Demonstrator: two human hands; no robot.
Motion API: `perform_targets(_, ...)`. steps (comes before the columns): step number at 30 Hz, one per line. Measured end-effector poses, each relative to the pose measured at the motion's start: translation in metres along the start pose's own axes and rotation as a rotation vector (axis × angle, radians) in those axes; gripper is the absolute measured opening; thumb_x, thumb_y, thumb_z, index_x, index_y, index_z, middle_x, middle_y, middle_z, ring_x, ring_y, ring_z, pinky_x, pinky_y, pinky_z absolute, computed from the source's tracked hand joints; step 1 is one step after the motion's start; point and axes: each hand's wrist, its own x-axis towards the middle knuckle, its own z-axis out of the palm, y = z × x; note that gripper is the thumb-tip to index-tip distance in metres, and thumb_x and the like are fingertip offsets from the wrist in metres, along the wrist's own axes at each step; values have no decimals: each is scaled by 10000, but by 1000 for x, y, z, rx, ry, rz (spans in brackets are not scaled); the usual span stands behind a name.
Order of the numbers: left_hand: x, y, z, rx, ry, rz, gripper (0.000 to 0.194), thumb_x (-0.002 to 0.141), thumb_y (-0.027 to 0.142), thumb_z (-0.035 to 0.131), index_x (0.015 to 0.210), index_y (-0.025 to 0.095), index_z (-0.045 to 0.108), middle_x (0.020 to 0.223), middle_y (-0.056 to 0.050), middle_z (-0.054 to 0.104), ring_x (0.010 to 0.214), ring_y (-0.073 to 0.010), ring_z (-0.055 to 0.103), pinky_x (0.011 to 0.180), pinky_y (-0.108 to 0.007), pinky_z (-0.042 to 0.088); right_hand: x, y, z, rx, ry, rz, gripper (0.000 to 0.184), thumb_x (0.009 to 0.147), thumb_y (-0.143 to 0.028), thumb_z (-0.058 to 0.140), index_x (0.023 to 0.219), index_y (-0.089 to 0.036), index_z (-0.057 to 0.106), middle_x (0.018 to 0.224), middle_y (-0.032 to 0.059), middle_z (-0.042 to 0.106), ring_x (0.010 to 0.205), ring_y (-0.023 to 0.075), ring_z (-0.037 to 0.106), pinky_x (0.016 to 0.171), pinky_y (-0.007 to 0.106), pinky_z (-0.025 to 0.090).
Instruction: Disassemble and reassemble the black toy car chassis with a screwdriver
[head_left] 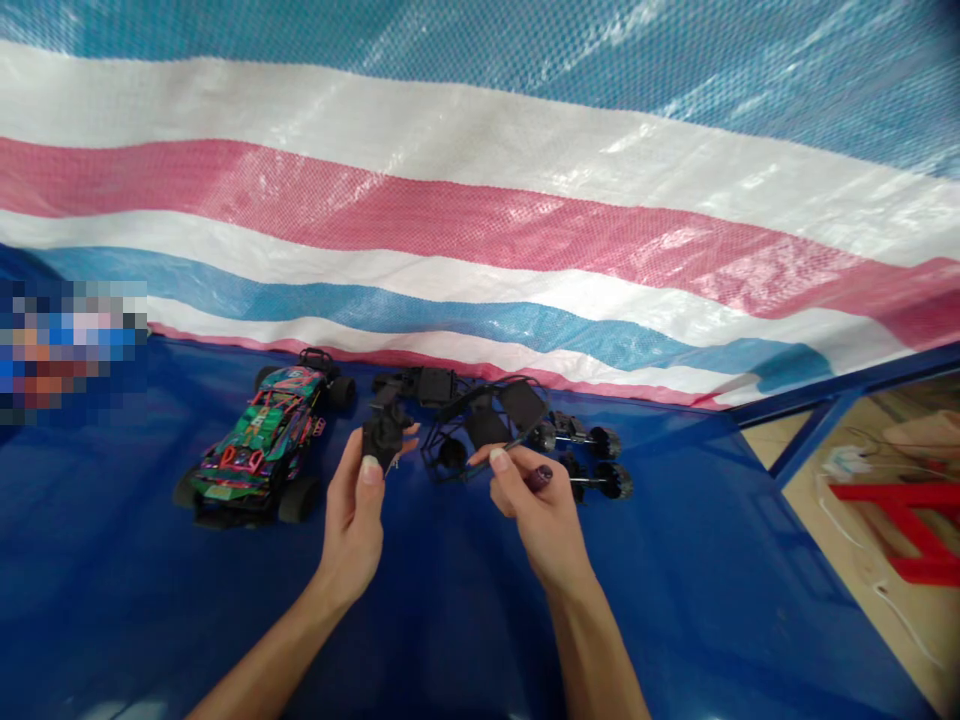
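My left hand [356,510] is closed around a small black toy-car part [384,432], held up above the blue table [112,600]. My right hand [534,500] pinches a thin dark tool with a dark handle [517,455], its tip pointing left toward that part. Just behind both hands lies a black wire-like car frame [480,425] with black panels. To its right sit black axles with small wheels [600,462]. A complete toy racing car [259,445], green with pink and purple markings, stands to the left of my left hand.
A striped woven tarp [480,200] in white, pink and blue hangs behind the table. The table's blue edge [817,410] runs along the right. Beyond it is a floor with a red frame [900,520]. A blurred patch [71,345] sits at the left.
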Motion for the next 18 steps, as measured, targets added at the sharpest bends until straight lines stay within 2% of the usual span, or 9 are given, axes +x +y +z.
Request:
perform_targets(2,3,-1,1,-173,34,-143,542,1156,507,326,1558,196,518,1268,-163,776,1206,-301,779,1068,-524,645,-1,-7,-9,-69,50,-2,544,919,-710,694,888,-177,799,571,-46,376,554,113,281,540,298,221)
perform_targets(5,8,1,1,-292,-4,-306,621,1122,534,456,1669,265,338,1321,-149,766,1017,-285,843,961,-523,696,-5,-23,-22,-222,-6,-14,519,964,-678,645,826,-193,769,614,-26,417,581,123,298,562,305,238)
perform_targets(7,8,1,2,-266,-90,-333,707,1096,500,545,1700,278,252,1315,-148,772,950,-280,855,913,-510,715,-9,-35,-28,-374,-39,-26,551,976,-653,632,655,-206,659,606,-21,395,592,128,300,566,311,232)
perform_targets(9,6,0,2,-195,-189,-313,709,1086,447,579,1694,249,272,1237,-141,802,907,-272,859,877,-473,726,-11,-43,-30,-559,-52,-28,617,985,-627,619,538,-219,496,564,-25,341,575,127,268,555,321,204)
perform_targets(11,3,-2,2,-91,-287,-264,670,1089,392,572,1686,236,310,1144,-118,826,840,-253,860,798,-404,734,-11,-47,-29,-749,-46,-37,639,992,-574,626,502,-221,420,518,-26,334,541,124,246,549,333,184)
perform_targets(13,2,-3,3,6,-373,-221,668,1090,364,556,1695,234,306,1024,-89,837,754,-236,852,688,-335,718,-9,-46,-23,-942,-13,-57,600,973,-507,684,489,-219,475,495,-8,425,506,124,293,555,338,191)
perform_targets(15,2,0,3,74,-444,-260,692,1085,374,547,1704,223,276,868,-50,825,676,-231,835,607,-302,686,-5,-43,-13,-1167,33,-48,486,933,-459,753,538,-212,617,536,40,566,503,143,426,562,329,220)
perform_targets(18,7,11,2,216,-562,-431,715,1087,437,509,1712,229,229,673,19,754,571,-223,790,569,-295,643,1,-38,6,-1515,-11,68,275,987,-389,681,850,-190,813,820,140,782,718,236,726,632,298,397)
